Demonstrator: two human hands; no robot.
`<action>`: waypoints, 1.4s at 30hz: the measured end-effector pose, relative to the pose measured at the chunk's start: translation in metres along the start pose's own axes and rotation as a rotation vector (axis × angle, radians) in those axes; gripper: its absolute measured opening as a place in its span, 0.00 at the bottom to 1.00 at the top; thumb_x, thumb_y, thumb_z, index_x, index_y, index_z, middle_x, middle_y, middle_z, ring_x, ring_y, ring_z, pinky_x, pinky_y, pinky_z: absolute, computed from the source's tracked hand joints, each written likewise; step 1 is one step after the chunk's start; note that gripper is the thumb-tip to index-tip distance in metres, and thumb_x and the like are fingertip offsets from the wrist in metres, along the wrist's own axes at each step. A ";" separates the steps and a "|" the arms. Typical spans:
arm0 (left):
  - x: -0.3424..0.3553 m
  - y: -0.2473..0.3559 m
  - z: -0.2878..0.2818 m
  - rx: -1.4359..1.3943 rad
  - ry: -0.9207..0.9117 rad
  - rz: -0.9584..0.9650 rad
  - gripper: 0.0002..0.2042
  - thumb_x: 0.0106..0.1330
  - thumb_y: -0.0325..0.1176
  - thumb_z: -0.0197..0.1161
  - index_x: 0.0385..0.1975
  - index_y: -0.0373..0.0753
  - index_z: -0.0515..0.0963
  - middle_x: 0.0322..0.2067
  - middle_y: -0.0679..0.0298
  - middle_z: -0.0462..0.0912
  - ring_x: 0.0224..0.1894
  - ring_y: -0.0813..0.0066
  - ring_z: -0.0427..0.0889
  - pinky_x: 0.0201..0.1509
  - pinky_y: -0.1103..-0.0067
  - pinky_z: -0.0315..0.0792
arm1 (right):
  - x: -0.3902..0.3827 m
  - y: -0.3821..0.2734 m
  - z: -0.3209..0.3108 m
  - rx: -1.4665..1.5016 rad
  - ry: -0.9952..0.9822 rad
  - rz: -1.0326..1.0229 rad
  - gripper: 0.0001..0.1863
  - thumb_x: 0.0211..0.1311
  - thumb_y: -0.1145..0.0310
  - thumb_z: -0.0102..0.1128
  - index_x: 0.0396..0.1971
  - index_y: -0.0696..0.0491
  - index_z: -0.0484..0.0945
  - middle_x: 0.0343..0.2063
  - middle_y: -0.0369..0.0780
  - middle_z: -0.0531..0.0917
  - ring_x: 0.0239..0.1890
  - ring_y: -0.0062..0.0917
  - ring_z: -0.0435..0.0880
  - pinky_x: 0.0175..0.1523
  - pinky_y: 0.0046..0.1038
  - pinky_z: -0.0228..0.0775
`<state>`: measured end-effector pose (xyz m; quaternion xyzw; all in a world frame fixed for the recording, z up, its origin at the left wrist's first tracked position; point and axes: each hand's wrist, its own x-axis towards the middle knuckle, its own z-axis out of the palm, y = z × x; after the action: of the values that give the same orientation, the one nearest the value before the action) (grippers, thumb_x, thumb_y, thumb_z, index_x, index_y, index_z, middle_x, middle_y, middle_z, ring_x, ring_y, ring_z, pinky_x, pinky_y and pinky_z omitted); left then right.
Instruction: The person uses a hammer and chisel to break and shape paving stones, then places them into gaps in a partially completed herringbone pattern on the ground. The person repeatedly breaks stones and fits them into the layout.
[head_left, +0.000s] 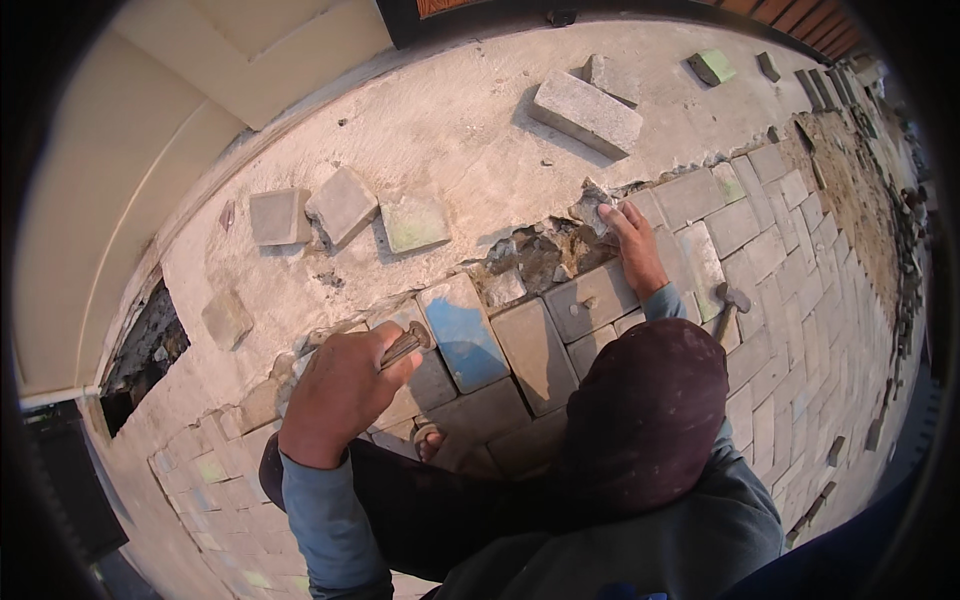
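Outdoors on sunlit block paving point(770, 255), apparently mostly laid, w/ rough gap point(548, 250) by concrete point(420, 150) yet unfilled, L hand point(345, 385) clamped round chisel-like tool point(404, 348), R hand point(638, 250) touching broken chunk point(592, 203) at gap's right end, grip unclear, hammer point(734, 297) nearby.

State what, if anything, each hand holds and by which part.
The left hand grips what looks like a metal chisel by its shaft, just below the flared end. The right hand touches a broken concrete chunk; whether it grips it cannot be told.
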<state>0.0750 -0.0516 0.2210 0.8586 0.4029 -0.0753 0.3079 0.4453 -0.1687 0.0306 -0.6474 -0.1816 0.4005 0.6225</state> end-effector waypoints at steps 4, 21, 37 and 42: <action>0.006 0.016 -0.002 -0.031 -0.023 0.003 0.14 0.64 0.39 0.69 0.39 0.32 0.81 0.24 0.45 0.77 0.24 0.53 0.75 0.34 0.68 0.71 | -0.020 0.015 -0.003 -0.046 -0.149 0.031 0.19 0.68 0.54 0.65 0.41 0.55 0.76 0.34 0.34 0.77 0.37 0.16 0.76 0.42 0.24 0.69; 0.049 -0.056 0.032 0.183 -0.360 0.054 0.27 0.72 0.47 0.60 0.69 0.44 0.71 0.61 0.41 0.76 0.62 0.43 0.76 0.68 0.58 0.68 | -0.099 -0.415 -0.460 -1.225 1.760 -0.774 0.22 0.64 0.65 0.54 0.55 0.60 0.75 0.53 0.55 0.74 0.60 0.47 0.74 0.62 0.41 0.73; 0.034 0.034 0.012 -0.046 -0.099 -0.019 0.16 0.67 0.44 0.67 0.41 0.35 0.82 0.25 0.52 0.79 0.26 0.65 0.76 0.37 0.69 0.73 | 0.016 0.060 0.022 -1.249 -0.640 -0.789 0.16 0.64 0.70 0.59 0.51 0.51 0.79 0.46 0.47 0.78 0.49 0.44 0.83 0.55 0.41 0.76; 0.040 0.033 0.023 -0.009 -0.130 -0.023 0.16 0.68 0.44 0.67 0.42 0.35 0.82 0.27 0.50 0.82 0.29 0.59 0.80 0.39 0.68 0.74 | -0.005 0.141 0.062 -1.248 -0.641 -0.709 0.27 0.62 0.56 0.65 0.62 0.45 0.75 0.55 0.48 0.74 0.58 0.49 0.79 0.63 0.45 0.71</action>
<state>0.1287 -0.0551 0.2033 0.8458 0.3923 -0.1325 0.3364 0.3586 -0.1538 -0.0963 -0.6338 -0.7394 0.1692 0.1516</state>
